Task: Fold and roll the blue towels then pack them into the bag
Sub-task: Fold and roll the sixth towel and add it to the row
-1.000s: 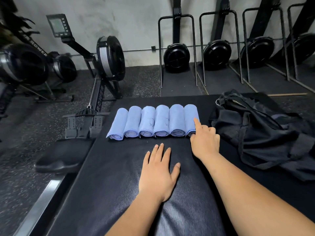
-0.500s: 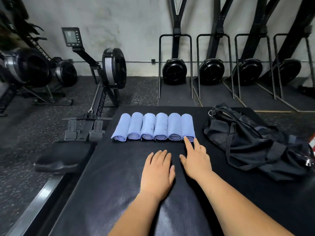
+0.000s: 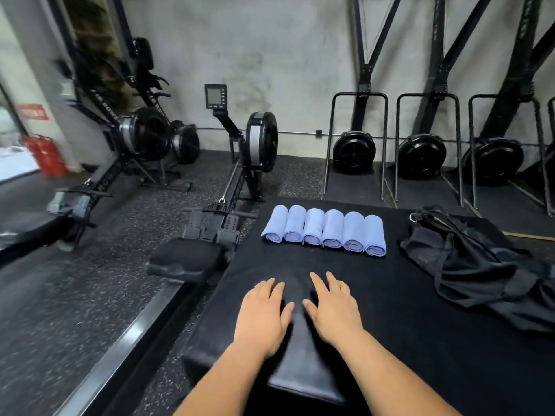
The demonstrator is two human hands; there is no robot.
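Head view: towels ahead, bag to the right

Left hand and right hand rest flat, fingers spread, empty, on the padded black bench. Just beyond them lie six blue rolls, soft terry cylinders side by side, long axes pointing away, spiral ends toward the person. The limp black bag lies right of the row, nearer the right hand.

Gym, rowing area: rowing machine with monitor far centre-left, more rowers far left, stored rowers standing upright along the bare concrete wall far right. Speckled rubber floor throughout. Black padded bench near centre.
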